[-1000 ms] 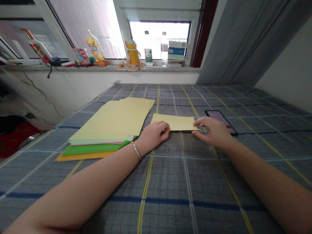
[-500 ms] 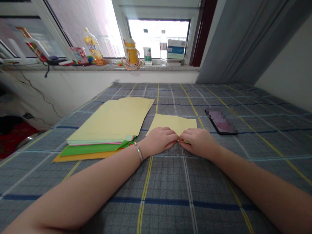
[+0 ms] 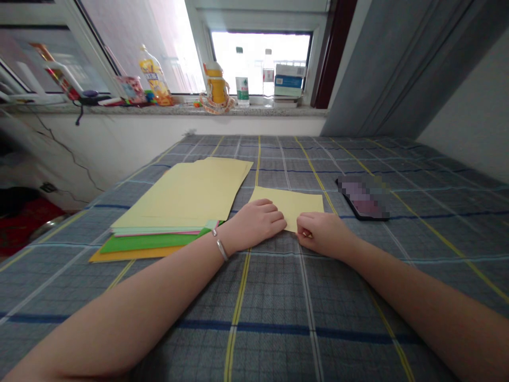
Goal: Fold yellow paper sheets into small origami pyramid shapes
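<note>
A small pale yellow sheet of paper (image 3: 304, 200) lies on the plaid cloth, its near edge toward me. My left hand (image 3: 260, 223), with a silver bangle at the wrist, rests flat across its left part, fingers stretched out. At the near right edge of the sheet is my right hand (image 3: 324, 232), its fingers curled in and the thumb close against them. That hand covers the sheet's near right corner. Left of my left hand sits a stack of coloured paper (image 3: 183, 193), yellow on top, with green and orange sheets sticking out below.
A phone (image 3: 362, 199) with a blurred screen lies to the right. Under everything spreads a grey plaid cloth (image 3: 274, 297). Beyond it, the windowsill (image 3: 183, 107) holds a yellow cup (image 3: 216, 89), an orange drink bottle (image 3: 155, 77), clear bottles and boxes.
My hands have moved slightly apart from their meeting point at the sheet's near edge. The left has flattened on the paper; the right has curled more and shifted a little right.
</note>
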`<state>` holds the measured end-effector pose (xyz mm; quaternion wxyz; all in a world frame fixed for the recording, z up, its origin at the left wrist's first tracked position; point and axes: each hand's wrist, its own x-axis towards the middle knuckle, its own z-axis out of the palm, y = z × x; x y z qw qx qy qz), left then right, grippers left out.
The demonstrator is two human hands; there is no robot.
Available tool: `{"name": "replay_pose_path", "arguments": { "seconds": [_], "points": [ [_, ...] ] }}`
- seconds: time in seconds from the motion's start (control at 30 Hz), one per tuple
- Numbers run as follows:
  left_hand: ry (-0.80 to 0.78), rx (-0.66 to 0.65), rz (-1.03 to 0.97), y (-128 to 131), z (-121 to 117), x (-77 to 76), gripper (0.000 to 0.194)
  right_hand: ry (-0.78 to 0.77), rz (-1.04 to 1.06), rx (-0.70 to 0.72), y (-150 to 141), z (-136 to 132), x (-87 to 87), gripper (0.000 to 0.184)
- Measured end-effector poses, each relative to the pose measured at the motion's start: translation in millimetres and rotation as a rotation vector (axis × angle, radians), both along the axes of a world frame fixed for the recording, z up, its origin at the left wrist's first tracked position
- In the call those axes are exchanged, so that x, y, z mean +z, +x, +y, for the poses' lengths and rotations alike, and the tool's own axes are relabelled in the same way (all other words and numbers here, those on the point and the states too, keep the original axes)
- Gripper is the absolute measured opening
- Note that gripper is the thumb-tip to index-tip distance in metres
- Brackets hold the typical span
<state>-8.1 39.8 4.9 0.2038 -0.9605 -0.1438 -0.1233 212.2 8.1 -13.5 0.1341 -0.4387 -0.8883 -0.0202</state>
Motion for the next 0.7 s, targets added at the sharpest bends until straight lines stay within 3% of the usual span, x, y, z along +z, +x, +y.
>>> {"name": "replay_pose_path", "arguments": {
  "seconds": [0.23,0.7],
  "points": [
    [0.028,-0.024,0.066,-14.0,5.7,17.0,0.015,0.0,-0.008,0.002,6.4,0.8,0.7,0.008],
    [0.035,0.177,0.169,-33.4,9.0,38.4,0.011,-0.117,-0.002,-0.06,10.1,-0.8,5.2,0.008]
  ]
}}
